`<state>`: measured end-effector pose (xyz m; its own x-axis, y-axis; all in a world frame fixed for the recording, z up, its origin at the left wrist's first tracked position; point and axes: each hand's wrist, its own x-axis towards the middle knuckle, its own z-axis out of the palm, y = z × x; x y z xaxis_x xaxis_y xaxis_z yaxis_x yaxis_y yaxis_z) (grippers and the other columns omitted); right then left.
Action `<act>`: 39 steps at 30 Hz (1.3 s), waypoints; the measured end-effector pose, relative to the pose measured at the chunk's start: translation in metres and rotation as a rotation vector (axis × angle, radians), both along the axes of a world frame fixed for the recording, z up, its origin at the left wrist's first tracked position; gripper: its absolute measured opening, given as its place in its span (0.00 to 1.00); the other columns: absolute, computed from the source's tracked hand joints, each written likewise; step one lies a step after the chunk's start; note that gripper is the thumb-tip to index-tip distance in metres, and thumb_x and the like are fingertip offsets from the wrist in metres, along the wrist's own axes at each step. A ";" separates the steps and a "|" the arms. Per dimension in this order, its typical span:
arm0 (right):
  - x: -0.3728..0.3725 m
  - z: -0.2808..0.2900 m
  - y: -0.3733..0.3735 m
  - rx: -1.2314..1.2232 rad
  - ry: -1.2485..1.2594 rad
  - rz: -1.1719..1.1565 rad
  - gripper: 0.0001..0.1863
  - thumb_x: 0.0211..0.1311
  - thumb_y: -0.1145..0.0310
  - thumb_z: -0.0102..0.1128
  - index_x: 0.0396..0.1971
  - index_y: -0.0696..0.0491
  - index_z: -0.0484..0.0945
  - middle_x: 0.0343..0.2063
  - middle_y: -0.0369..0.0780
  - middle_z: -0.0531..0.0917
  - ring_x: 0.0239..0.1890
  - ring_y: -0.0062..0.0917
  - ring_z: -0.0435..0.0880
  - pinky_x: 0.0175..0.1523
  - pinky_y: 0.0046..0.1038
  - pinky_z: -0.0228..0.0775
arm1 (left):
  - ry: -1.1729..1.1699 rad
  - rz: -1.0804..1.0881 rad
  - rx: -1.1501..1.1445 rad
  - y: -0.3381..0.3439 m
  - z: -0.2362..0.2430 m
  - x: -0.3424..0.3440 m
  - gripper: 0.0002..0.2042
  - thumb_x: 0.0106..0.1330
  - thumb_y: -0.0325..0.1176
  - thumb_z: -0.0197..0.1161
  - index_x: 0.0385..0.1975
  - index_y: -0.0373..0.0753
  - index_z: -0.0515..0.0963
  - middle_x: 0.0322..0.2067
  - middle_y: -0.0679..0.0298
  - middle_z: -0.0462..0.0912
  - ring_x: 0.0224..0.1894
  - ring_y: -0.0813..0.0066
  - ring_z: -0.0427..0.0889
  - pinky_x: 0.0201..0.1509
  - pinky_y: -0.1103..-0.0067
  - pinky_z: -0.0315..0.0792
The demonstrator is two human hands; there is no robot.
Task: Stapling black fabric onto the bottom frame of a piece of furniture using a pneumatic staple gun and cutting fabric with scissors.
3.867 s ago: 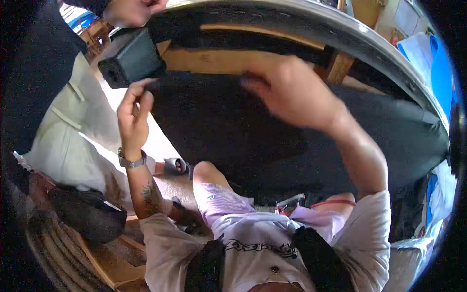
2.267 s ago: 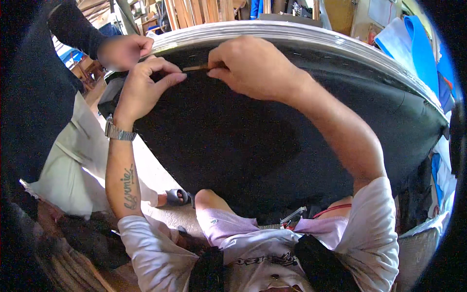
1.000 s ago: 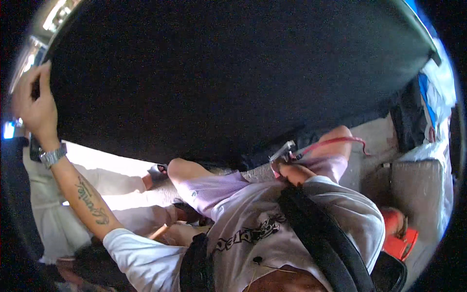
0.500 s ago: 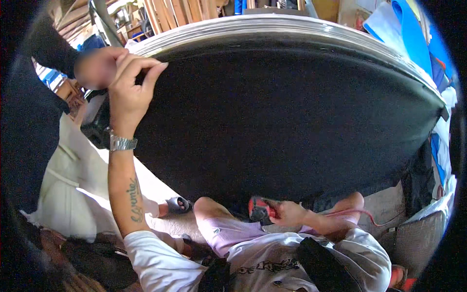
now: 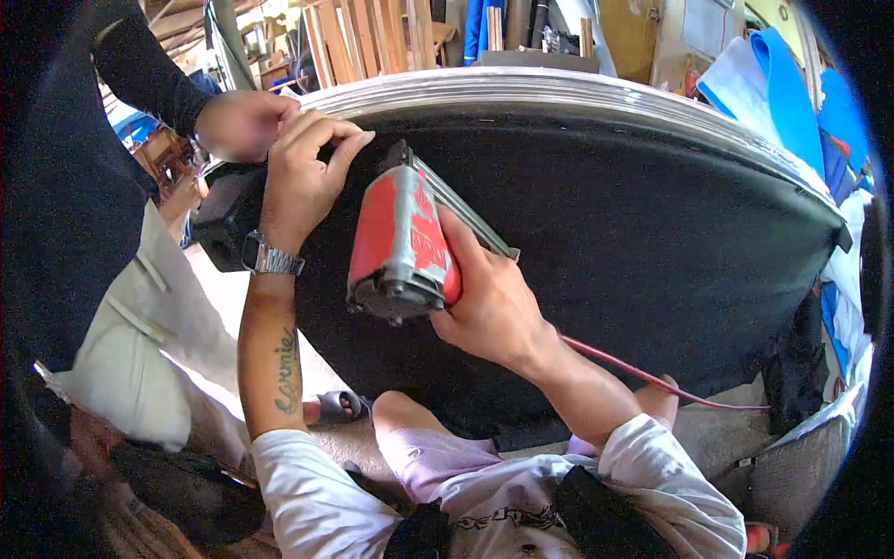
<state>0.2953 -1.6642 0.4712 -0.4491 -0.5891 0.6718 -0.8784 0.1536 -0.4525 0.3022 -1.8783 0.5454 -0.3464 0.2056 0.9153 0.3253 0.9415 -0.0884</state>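
Note:
A large curved panel covered in black fabric (image 5: pixel 596 242) fills the middle of the view, edged at the far side by a pale layered rim (image 5: pixel 521 86). At its far left, my left hand (image 5: pixel 312 168) has thumb and fingers pinched together at the fabric's edge, just under the rim. In my right hand (image 5: pixel 489 303) is a red and grey pneumatic staple gun (image 5: pixel 396 247), raised over the fabric. Its nose points away toward the rim, close to my left fingers. A red air hose (image 5: pixel 643 384) trails right from my wrist area.
A person in dark sleeves stands at the left, a hand (image 5: pixel 242 126) beside mine at the rim. White cloth (image 5: pixel 140 373) hangs at the left. Wooden slats (image 5: pixel 358 37) stand behind the panel; blue sheets (image 5: pixel 792 102) lie at the far right. A woven grey surface (image 5: pixel 801 475) is at lower right.
My right hand has lifted the staple gun from near my lap up over the fabric, toward the far left rim. The left hand stays pinched at the edge. The view has shifted slightly.

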 end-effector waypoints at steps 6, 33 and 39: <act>-0.008 0.002 -0.012 0.034 -0.090 -0.041 0.39 0.45 0.69 0.59 0.57 0.58 0.49 0.32 0.54 0.77 0.29 0.48 0.78 0.35 0.43 0.72 | -0.018 0.014 0.002 -0.001 0.000 0.002 0.06 0.52 0.29 0.63 0.21 0.34 0.76 0.21 0.60 0.76 0.26 0.66 0.74 0.33 0.76 0.67; -0.107 -0.118 0.390 -1.290 -0.364 -0.295 0.16 0.56 0.67 0.54 0.43 0.57 0.69 0.14 0.34 0.70 0.13 0.18 0.69 0.20 0.21 0.60 | -0.001 -0.029 -0.305 0.238 -0.040 -0.111 0.11 0.54 0.37 0.63 0.29 0.36 0.74 0.29 0.61 0.73 0.37 0.63 0.71 0.44 0.70 0.64; -0.155 -0.071 0.421 -1.092 -0.426 -0.317 0.09 0.56 0.65 0.57 0.30 0.55 0.71 0.15 0.35 0.71 0.14 0.20 0.72 0.21 0.24 0.66 | -0.106 -0.081 -0.274 0.243 -0.030 -0.110 0.09 0.55 0.33 0.62 0.24 0.34 0.73 0.29 0.60 0.71 0.35 0.62 0.71 0.41 0.71 0.65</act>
